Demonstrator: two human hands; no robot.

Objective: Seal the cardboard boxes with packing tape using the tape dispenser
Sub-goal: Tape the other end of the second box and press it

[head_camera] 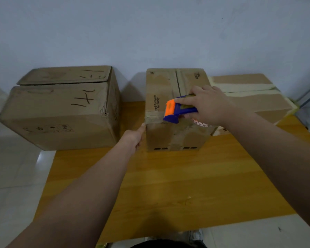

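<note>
Wooden table (168, 176) bearing a cardboard box (157, 136), whose left corner is touched by the left hand (135, 139) (grip not discernible). On its top front edge, a tape dispenser (176, 111) is gripped by the right hand (209, 108).

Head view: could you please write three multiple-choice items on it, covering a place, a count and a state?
1. Where is the tape dispenser? A. on the floor B. at the middle box's near top edge C. on the wall
2. How many cardboard boxes show? A. one B. two C. three
3. The right hand is: A. gripping the dispenser B. open and idle C. out of view
Answers: 1 B, its orange head sits on that edge; 2 C, left box, middle box, right box; 3 A, its fingers curl round it.
</note>
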